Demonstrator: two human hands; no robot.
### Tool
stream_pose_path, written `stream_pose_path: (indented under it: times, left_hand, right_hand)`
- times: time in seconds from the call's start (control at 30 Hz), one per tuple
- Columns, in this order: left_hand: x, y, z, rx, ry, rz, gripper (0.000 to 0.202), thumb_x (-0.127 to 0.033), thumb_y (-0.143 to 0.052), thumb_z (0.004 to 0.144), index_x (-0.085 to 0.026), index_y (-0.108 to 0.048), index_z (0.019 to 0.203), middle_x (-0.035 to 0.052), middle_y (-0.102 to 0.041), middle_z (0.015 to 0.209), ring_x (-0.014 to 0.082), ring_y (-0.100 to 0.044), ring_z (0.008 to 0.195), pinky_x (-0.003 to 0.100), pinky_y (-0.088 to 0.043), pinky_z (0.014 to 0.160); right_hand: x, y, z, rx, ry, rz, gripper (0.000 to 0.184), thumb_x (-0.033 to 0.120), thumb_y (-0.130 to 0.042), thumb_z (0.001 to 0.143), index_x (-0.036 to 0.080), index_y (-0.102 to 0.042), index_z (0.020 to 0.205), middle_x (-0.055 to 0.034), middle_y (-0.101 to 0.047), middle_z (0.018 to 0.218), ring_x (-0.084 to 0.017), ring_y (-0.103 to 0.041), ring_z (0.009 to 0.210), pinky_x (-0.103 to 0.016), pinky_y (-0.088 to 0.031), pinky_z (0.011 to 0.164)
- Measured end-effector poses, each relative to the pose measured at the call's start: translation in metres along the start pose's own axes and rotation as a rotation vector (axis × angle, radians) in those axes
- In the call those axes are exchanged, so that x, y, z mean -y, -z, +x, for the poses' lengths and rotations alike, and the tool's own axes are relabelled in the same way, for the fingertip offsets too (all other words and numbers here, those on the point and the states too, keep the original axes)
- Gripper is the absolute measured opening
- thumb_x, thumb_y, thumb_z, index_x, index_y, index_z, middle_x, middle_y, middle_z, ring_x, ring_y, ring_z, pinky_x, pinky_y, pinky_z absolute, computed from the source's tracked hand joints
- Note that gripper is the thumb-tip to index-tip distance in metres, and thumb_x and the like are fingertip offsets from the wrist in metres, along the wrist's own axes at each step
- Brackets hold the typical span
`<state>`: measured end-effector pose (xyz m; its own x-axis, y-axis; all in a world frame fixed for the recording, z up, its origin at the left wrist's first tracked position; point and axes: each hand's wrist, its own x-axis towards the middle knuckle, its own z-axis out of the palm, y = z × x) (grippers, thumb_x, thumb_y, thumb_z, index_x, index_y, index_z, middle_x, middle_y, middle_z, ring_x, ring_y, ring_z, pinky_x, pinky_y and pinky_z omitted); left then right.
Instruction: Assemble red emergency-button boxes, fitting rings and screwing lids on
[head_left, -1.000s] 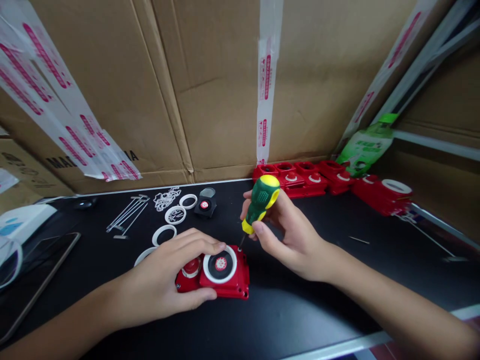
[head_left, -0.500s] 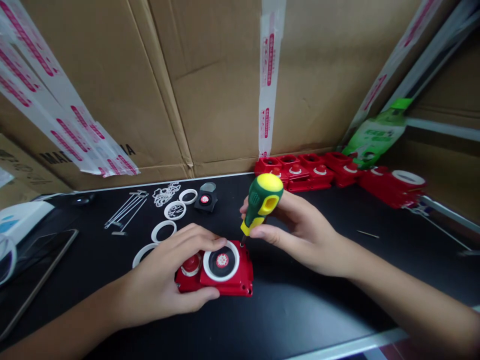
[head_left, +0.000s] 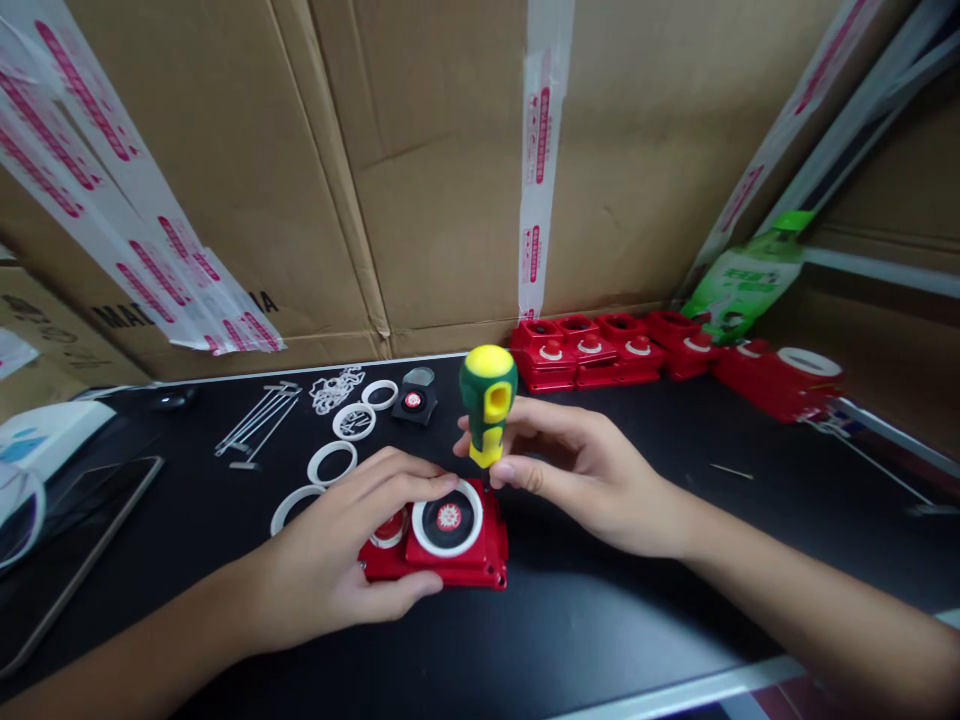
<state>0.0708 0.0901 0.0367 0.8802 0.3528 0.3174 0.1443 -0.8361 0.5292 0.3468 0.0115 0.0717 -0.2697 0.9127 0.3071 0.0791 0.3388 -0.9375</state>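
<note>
A red housing with a white ring around a black dial lies on the dark table, in front of me. My left hand grips it from the left, thumb along its near side and fingers over the top, partly hiding a red knob. In my right hand is a green and yellow screwdriver, pinched low on its handle between thumb and fingers. The screwdriver stands nearly upright, its tip at the housing's far right corner. Whether a screw sits under the tip I cannot tell.
Several red housings line the back right, near a green bottle. White rings, a chain, metal rods and a black square part lie at left. A phone is far left; a thin pin lies right.
The screwdriver has swung from leaning right to nearly upright, and my right hand has shifted slightly left with it. My left hand keeps its hold on the housing.
</note>
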Motion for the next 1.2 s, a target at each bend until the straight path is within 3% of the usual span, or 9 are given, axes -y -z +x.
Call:
stream_pose_path:
  times: [0.2, 0.37, 0.67, 0.93, 1.2]
  left_hand:
    - [0.001, 0.0, -0.003, 0.024, 0.041, -0.019, 0.067, -0.032, -0.084, 0.092, -0.039, -0.05, 0.15, 0.0059, -0.062, 0.15, 0.0279, -0.066, 0.135, 0.042, -0.054, 0.116]
    - [0.002, 0.002, -0.004, 0.077, 0.092, -0.06, 0.073, -0.031, -0.083, 0.093, -0.043, -0.043, 0.153, 0.0034, -0.058, 0.155, 0.026, -0.063, 0.14, 0.042, -0.051, 0.119]
    - [0.001, 0.005, -0.002, 0.116, 0.124, -0.09, 0.072, -0.029, -0.084, 0.092, -0.044, -0.044, 0.151, 0.0016, -0.057, 0.155, 0.0245, -0.063, 0.138, 0.04, -0.052, 0.118]
    - [-0.002, 0.006, -0.001, 0.114, 0.135, -0.117, 0.069, -0.025, -0.082, 0.091, -0.041, -0.049, 0.148, 0.0018, -0.063, 0.147, 0.0249, -0.065, 0.134, 0.041, -0.053, 0.117]
    - [0.0, 0.003, -0.001, 0.084, 0.111, -0.112, 0.066, -0.027, -0.082, 0.091, -0.038, -0.051, 0.148, 0.0033, -0.065, 0.145, 0.0255, -0.067, 0.132, 0.041, -0.054, 0.115]
  right_hand:
    - [-0.013, -0.01, -0.002, -0.145, 0.024, 0.041, 0.034, 0.027, -0.091, 0.087, 0.02, -0.066, 0.111, -0.0018, -0.071, 0.1, -0.019, -0.07, 0.096, -0.033, -0.059, 0.088]
    - [-0.024, -0.009, -0.005, -0.156, 0.049, 0.0, 0.031, 0.021, -0.089, 0.088, 0.021, -0.066, 0.109, -0.0012, -0.074, 0.099, -0.016, -0.071, 0.088, -0.031, -0.06, 0.084]
    - [-0.01, 0.005, -0.001, 0.062, -0.075, -0.069, 0.019, 0.021, -0.069, 0.104, 0.018, -0.073, 0.122, -0.0047, -0.079, 0.107, -0.015, -0.073, 0.092, -0.031, -0.06, 0.087]
    - [-0.02, 0.007, 0.0, 0.005, -0.109, -0.061, 0.029, 0.033, -0.083, 0.094, 0.018, -0.073, 0.117, -0.0049, -0.078, 0.106, -0.018, -0.072, 0.094, -0.035, -0.058, 0.089]
    - [-0.022, 0.003, 0.005, -0.036, -0.027, -0.18, 0.021, 0.036, -0.085, 0.093, 0.019, -0.076, 0.099, -0.0013, -0.067, 0.094, -0.015, -0.06, 0.083, -0.03, -0.05, 0.077]
